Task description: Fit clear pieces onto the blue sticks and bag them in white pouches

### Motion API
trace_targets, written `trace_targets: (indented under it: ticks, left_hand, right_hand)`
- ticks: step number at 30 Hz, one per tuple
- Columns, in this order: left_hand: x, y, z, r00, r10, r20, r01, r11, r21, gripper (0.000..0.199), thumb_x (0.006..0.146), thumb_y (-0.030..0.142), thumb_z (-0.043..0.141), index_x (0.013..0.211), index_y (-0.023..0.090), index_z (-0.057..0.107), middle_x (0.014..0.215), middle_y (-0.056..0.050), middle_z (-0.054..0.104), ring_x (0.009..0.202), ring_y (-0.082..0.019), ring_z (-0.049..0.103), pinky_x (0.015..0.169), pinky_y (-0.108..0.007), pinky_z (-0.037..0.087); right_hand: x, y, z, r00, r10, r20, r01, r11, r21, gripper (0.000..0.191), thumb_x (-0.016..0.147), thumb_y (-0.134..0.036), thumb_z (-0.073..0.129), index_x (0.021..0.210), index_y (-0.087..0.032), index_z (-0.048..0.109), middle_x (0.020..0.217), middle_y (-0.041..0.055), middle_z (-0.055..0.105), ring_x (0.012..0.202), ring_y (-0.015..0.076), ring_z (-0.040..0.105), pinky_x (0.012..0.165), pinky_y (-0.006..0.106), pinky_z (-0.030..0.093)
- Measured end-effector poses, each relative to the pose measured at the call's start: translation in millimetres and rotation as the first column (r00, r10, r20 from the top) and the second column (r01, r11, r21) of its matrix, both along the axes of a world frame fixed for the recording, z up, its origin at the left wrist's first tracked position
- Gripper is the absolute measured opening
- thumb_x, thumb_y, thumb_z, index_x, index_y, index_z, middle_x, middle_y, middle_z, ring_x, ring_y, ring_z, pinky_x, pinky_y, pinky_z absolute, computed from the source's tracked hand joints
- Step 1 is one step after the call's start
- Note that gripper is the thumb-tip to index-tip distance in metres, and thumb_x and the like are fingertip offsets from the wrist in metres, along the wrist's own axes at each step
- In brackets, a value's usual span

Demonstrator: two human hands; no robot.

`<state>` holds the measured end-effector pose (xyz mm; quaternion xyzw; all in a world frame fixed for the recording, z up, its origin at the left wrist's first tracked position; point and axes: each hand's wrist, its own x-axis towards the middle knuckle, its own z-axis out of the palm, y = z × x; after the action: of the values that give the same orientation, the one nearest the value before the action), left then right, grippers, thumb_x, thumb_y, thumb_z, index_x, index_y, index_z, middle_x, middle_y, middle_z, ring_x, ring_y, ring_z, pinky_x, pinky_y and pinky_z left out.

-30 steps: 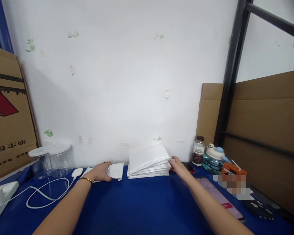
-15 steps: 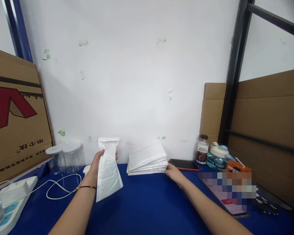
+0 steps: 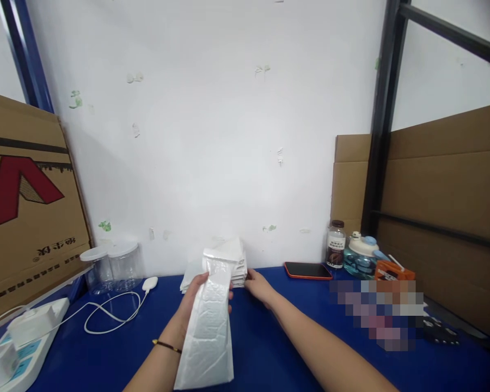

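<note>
My left hand point(image 3: 196, 299) is closed around a white bubble mailer point(image 3: 207, 337), held upright above the table front with its sealed flap at the top. A second white edge shows along its right side; whether that is another mailer I cannot tell. Behind it, a stack of white bubble mailers point(image 3: 240, 275) lies fanned against the wall, partly hidden by the held one. My right hand point(image 3: 260, 287) is at the stack's right edge, thumb and curled fingers pressed against it.
Clear lidded jars point(image 3: 123, 267), a white cable point(image 3: 118, 329) and a power strip point(image 3: 41, 348) are on the left of the blue table point(image 3: 277, 359). To the right are a phone point(image 3: 308, 270), a brown-capped bottle point(image 3: 336, 245), a water bottle point(image 3: 360, 256) and an orange box point(image 3: 394, 270).
My left hand has brought the mailer right and lower, in front of the stack. My right hand has moved left, and the stack has shifted left with it. The view has turned slightly.
</note>
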<state>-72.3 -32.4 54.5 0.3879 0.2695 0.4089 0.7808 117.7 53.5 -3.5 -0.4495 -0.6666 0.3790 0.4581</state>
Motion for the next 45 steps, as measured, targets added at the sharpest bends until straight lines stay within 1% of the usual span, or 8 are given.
trace_targets:
  ticks: [4, 9, 16, 20, 25, 28, 37, 45]
  left_hand:
    - [27, 5, -16.6, 0.99, -0.137, -0.021, 0.135, 0.987, -0.083, 0.058, 0.073, 0.058, 0.041, 0.094, 0.008, 0.064, 0.081, -0.013, 0.066, 0.07, -0.022, 0.061, 0.071, -0.033, 0.047]
    - [52, 14, -27.2, 0.939, -0.329, -0.104, 0.312, 0.938, -0.152, 0.064, 0.071, 0.061, 0.043, 0.092, 0.003, 0.062, 0.074, -0.013, 0.067, 0.062, -0.02, 0.061, 0.062, -0.029, 0.046]
    - [61, -11, -19.3, 0.83, -0.506, -0.235, 0.521, 0.853, 0.003, 0.064, 0.067, 0.054, 0.053, 0.112, 0.008, 0.053, 0.098, -0.012, 0.061, 0.078, -0.019, 0.059, 0.067, -0.027, 0.043]
    - [65, -10, 11.8, 0.7, -0.142, -0.7, 0.463, 0.837, 0.293, 0.063, 0.062, 0.032, 0.061, 0.122, 0.022, 0.043, 0.101, -0.003, 0.061, 0.086, -0.019, 0.056, 0.075, -0.029, 0.043]
    - [78, -1, 65.6, 0.111, 0.537, -0.837, 0.692, 0.562, 0.452, 0.072, 0.055, 0.024, 0.061, 0.124, 0.031, 0.042, 0.1, -0.001, 0.063, 0.088, -0.025, 0.058, 0.073, -0.03, 0.042]
    - [88, -1, 89.4, -0.124, 0.681, -0.722, 0.81, 0.49, 0.322, 0.074, 0.051, 0.025, 0.063, 0.122, 0.035, 0.044, 0.094, -0.001, 0.065, 0.085, -0.026, 0.06, 0.074, -0.033, 0.042]
    - [122, -8, 125.0, -0.38, 0.744, -0.55, 0.882, 0.47, 0.027, 0.065, 0.045, 0.026, 0.073, 0.108, 0.032, 0.055, 0.091, -0.003, 0.067, 0.083, -0.023, 0.061, 0.083, -0.039, 0.036]
    - [137, -20, 141.9, -0.392, 0.785, -0.48, 0.897, 0.441, -0.011, 0.064, 0.046, 0.025, 0.076, 0.106, 0.03, 0.056, 0.094, -0.004, 0.066, 0.085, -0.022, 0.059, 0.08, -0.035, 0.036]
  right_hand:
    - [32, -19, 27.9, 0.977, -0.143, -0.158, 0.165, 0.978, 0.13, 0.039, 0.082, -0.031, 0.042, 0.118, -0.019, 0.053, 0.122, 0.008, 0.055, 0.11, 0.0203, 0.051, 0.095, 0.035, 0.038]
    - [63, -56, 46.0, 0.996, 0.071, 0.051, -0.086, 0.922, 0.378, 0.039, 0.073, -0.039, 0.061, 0.109, -0.022, 0.061, 0.103, 0.0061, 0.063, 0.093, 0.0207, 0.057, 0.081, 0.031, 0.044]
    - [89, -63, 36.9, 0.845, -0.008, -0.534, 0.02, 1.0, 0.016, 0.026, 0.074, -0.04, 0.061, 0.087, -0.017, 0.067, 0.075, 0.0014, 0.067, 0.068, 0.0161, 0.057, 0.063, 0.025, 0.042]
    - [95, -61, 27.4, 0.541, -0.09, -0.836, -0.116, 0.977, -0.18, 0.015, 0.072, -0.028, 0.062, 0.083, -0.019, 0.065, 0.078, 0.0009, 0.067, 0.071, 0.0149, 0.059, 0.063, 0.023, 0.044]
    - [90, -57, 12.7, 0.333, -0.235, -0.913, -0.362, 0.862, -0.354, 0.016, 0.078, -0.026, 0.051, 0.088, -0.019, 0.061, 0.083, 0.0036, 0.068, 0.078, 0.0191, 0.063, 0.072, 0.033, 0.049]
    - [89, -54, 9.4, 0.312, -0.174, -0.934, -0.5, 0.805, -0.317, 0.02, 0.081, -0.026, 0.047, 0.09, -0.014, 0.061, 0.084, 0.0071, 0.069, 0.082, 0.0212, 0.064, 0.076, 0.036, 0.049]
    - [85, -53, 1.1, 0.451, -0.28, -0.847, -0.544, 0.667, -0.51, 0.025, 0.078, -0.034, 0.053, 0.094, -0.017, 0.059, 0.076, 0.0058, 0.069, 0.075, 0.0227, 0.066, 0.07, 0.039, 0.052]
    - [77, -50, -4.3, 0.488, -0.382, -0.785, -0.345, 0.742, -0.575, 0.026, 0.073, -0.036, 0.062, 0.088, -0.014, 0.06, 0.064, 0.0036, 0.067, 0.057, 0.0182, 0.064, 0.057, 0.031, 0.054]
